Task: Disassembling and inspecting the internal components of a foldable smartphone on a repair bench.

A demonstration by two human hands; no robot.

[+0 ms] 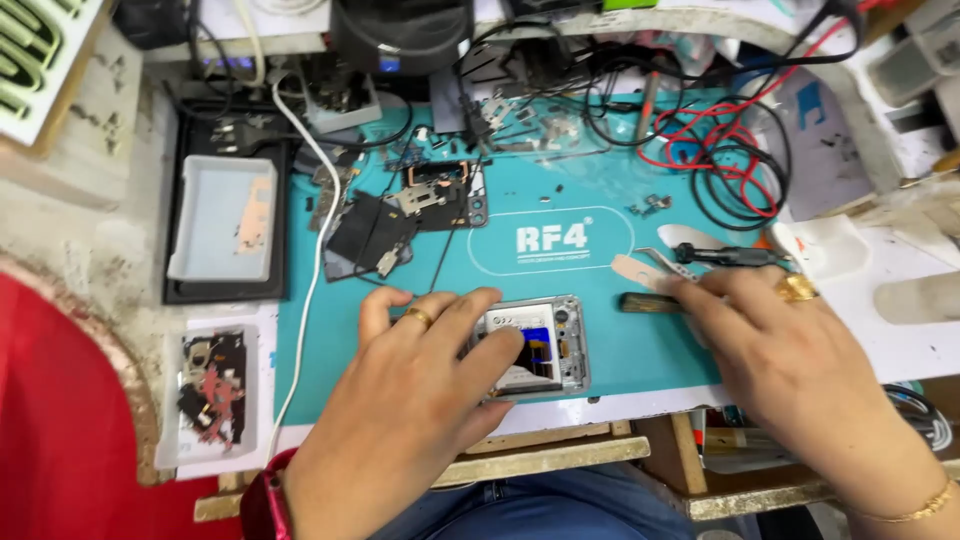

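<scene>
Two hands work over the teal mat (600, 330) on your tabletop. Your left hand (410, 400) presses the opened phone frame (545, 345), fingers curled narrow over its left half; the frame pokes out at three o'clock of that grip. Your right hand (790, 360) touches the tweezers (665, 262), at eleven o'clock of its loosely spread fingers.
</scene>
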